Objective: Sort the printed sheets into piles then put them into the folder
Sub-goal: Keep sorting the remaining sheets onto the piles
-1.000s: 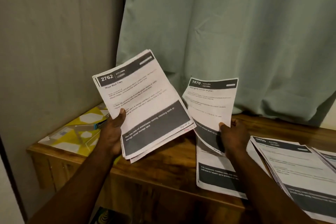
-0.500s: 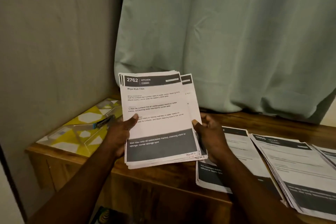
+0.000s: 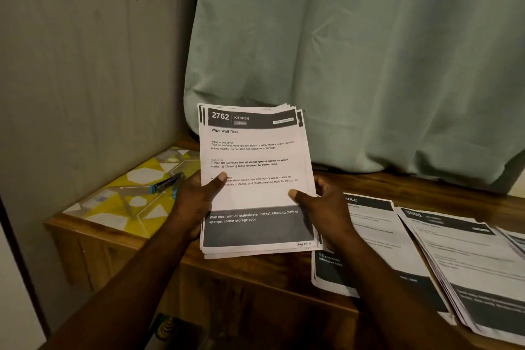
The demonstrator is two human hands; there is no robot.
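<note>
So both hands are on one stack of printed sheets [image 3: 255,179], held up facing the camera over the front part of the wooden table [image 3: 270,278]. Can't tell if the bottom edge is actually touching the wood or just above it. Top page reads "2762 KITCHEN – Wipe Wall Tiles", and the edges of the pages behind it are fanned out a bit at the top and bottom.

The left hand [image 3: 196,202] grips the stack's left side, with the thumb laid flat over the text on the front and the fingers wrapped round behind. The right hand [image 3: 326,216] does the same thing on the right edge: thumb pressed on the front, fingers curled behind the paper.

There are two more piles lying flat on the table. One pile [image 3: 377,250] is just right of the right hand, and a second pile [image 3: 468,264] is further right, overlapping it slightly.

Off to the left there's a yellow-and-white patterned mat [image 3: 119,207] with a small blue-and-grey tool [image 3: 167,183] on it. A pale green curtain [image 3: 369,51] hangs behind everything.
</note>
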